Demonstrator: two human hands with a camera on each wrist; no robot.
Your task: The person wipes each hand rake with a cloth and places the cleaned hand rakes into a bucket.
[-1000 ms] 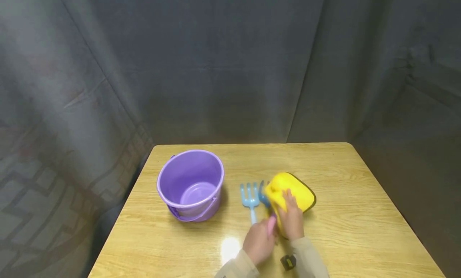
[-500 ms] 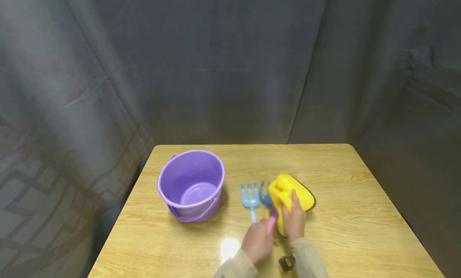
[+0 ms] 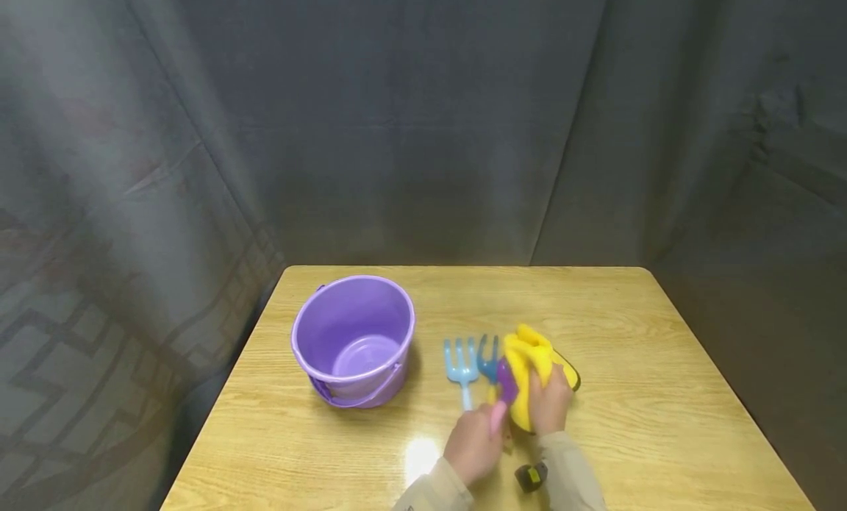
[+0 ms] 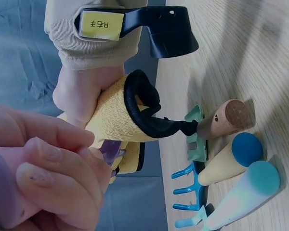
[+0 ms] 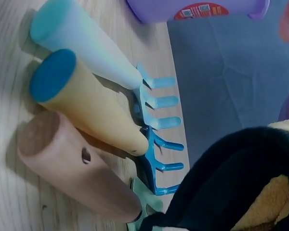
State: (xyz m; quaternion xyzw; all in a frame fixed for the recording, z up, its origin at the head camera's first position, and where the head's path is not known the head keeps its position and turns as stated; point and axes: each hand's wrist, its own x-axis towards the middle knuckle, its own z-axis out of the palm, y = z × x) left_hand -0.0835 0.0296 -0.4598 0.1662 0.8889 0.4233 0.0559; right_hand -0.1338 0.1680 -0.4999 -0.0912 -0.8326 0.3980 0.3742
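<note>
My left hand (image 3: pixel 473 446) grips the pink handle (image 3: pixel 498 417) of a small garden hand tool. Its rounded purple head (image 3: pixel 506 380) points away from me, partly covered by a yellow cloth (image 3: pixel 526 356) with dark edging. My right hand (image 3: pixel 551 402) holds the bunched cloth against that head, fingers partly hidden in its folds. In the left wrist view, the left fingers (image 4: pixel 62 168) curl round the handle while the cloth (image 4: pixel 111 110) wraps around the purple part. What shape the head has under the cloth I cannot tell.
Left of the hands stands a purple bucket (image 3: pixel 390 382), upright. Between lie a light-blue rake (image 3: pixel 461 371) and a dark-blue rake (image 3: pixel 488 367). A green-headed tool (image 5: pixel 147 196) with a brown wooden handle (image 5: pixel 82 168) lies beside them. Dark curtains (image 3: pixel 423 129) surround the wooden table (image 3: pixel 298 452).
The right hand has shifted slightly right, bunching the yellow cloth more tightly and uncovering more of the purple head. The left hand stays nearly in place on the pink handle.
</note>
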